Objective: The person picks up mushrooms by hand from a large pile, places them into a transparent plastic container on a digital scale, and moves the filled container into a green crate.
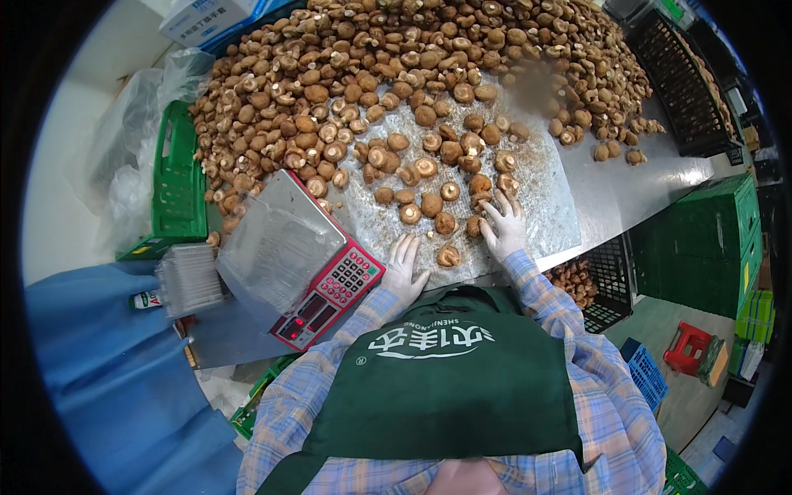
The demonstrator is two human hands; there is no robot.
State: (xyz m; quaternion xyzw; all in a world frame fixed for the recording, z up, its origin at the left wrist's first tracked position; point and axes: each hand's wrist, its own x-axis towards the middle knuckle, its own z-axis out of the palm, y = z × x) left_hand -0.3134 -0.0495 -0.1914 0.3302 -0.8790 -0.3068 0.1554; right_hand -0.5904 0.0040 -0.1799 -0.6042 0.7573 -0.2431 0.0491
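Note:
My left hand (403,272), in a thin white glove, rests flat on a pale, dirt-specked sheet (544,213), its thumb apart from the fingers and nothing in it. The gloved right hand (507,228) reaches over the sheet with spread fingers, its fingertips at a shiitake mushroom (481,198) and its thumb beside another mushroom (474,226). Whether they press on these cannot be seen. Between the hands lie several loose mushrooms, among them one gills-up (409,214) and one close to my apron (448,256). Beyond them a large heap of shiitake mushrooms (371,46) covers the table's back.
Left of my left hand stands a red digital scale (343,278) bearing plastic film (272,247). Clear plastic trays (189,279) are stacked beside a green crate (179,179). At right are a black crate (609,284) holding mushrooms, green crates (693,235) and a red stool (687,348).

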